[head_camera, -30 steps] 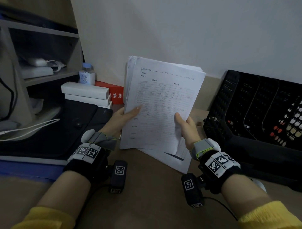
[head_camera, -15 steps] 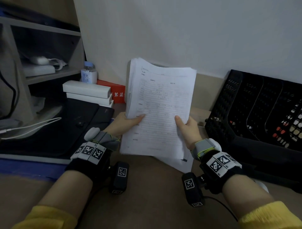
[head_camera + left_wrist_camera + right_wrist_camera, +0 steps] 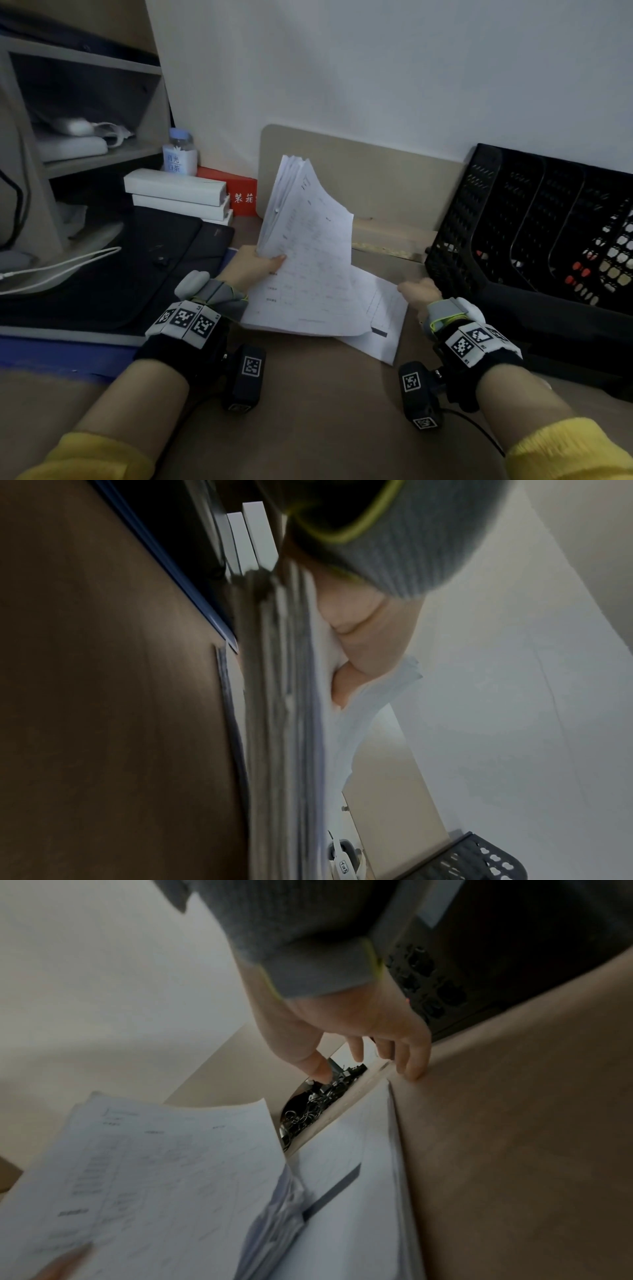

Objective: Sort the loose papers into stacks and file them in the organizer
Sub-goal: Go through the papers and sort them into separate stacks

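Note:
A thick stack of printed white papers (image 3: 308, 260) leans over the brown desk, its top edge fanned and tilted left. My left hand (image 3: 260, 265) grips its left edge, thumb on the front sheet; the left wrist view shows the stack (image 3: 291, 723) edge-on with the thumb (image 3: 346, 685) pressed on it. A separate sheet with a dark bar (image 3: 380, 318) lies flat on the desk under the stack. My right hand (image 3: 418, 291) holds nothing; in the right wrist view its relaxed fingers (image 3: 407, 1056) hover at that sheet's (image 3: 352, 1191) far corner. The black mesh organizer (image 3: 534, 233) stands at the right.
White boxes (image 3: 174, 192), a red box (image 3: 239, 195) and a small bottle (image 3: 180, 154) sit at the back left beside a grey shelf unit (image 3: 85, 113). A dark laptop sleeve (image 3: 113, 267) with a white cable lies left. A tan board (image 3: 359, 178) leans on the wall.
My right hand has let go of the stack and moved right and down toward the desk. The stack has tipped down and leftward, now held by the left hand alone.

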A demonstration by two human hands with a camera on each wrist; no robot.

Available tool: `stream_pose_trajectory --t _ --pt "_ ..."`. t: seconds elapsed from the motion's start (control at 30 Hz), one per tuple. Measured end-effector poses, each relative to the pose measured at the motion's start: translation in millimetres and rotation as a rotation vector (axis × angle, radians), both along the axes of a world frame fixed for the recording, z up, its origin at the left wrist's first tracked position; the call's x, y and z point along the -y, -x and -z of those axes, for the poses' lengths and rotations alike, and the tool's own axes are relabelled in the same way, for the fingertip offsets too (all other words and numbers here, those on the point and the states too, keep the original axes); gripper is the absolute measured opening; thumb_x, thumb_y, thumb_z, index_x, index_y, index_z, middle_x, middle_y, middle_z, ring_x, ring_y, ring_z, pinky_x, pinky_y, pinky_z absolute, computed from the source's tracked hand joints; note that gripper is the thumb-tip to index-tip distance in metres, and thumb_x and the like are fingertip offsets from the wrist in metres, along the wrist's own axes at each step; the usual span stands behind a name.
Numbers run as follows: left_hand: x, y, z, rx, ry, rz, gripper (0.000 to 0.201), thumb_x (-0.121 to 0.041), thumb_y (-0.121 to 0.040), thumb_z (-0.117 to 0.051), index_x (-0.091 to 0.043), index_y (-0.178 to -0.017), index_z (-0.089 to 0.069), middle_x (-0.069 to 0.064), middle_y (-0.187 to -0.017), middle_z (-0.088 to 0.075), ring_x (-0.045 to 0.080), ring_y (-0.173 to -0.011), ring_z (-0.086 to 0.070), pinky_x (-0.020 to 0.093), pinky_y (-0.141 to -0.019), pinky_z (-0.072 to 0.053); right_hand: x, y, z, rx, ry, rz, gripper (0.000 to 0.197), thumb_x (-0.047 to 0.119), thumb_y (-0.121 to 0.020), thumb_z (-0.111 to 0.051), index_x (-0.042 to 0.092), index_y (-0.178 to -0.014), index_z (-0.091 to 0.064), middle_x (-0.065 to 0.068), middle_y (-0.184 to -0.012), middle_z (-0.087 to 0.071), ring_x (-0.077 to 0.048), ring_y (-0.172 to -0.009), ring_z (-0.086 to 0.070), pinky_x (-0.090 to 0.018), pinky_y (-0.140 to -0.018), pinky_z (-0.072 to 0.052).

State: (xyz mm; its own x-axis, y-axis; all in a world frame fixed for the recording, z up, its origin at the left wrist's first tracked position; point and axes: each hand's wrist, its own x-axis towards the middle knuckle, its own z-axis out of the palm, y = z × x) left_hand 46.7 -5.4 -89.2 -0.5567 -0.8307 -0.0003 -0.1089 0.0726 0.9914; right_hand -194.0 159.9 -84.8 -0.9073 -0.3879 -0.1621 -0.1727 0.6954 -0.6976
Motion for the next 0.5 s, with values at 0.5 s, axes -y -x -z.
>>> stream_pose_trajectory --t 0.5 --pt "5.2 -0.5 3.9 0.064 0.009 -0.013 0.045 -0.022 -0.086 -0.071 0.004 -0.122 -0.061 0.018 -0.118 -0.066 0.033 -0.108 -0.063 0.049 -0.098 -0.05 -6.1 -4.7 6.2 0.153 0.131 -0.012 0.042 0.014 -0.09 -0.06 -0.003 -0.127 -0.05 -0.014 -0.109 -0.059 -0.028 -0.092 -0.056 -0.034 -0.075 -0.046"
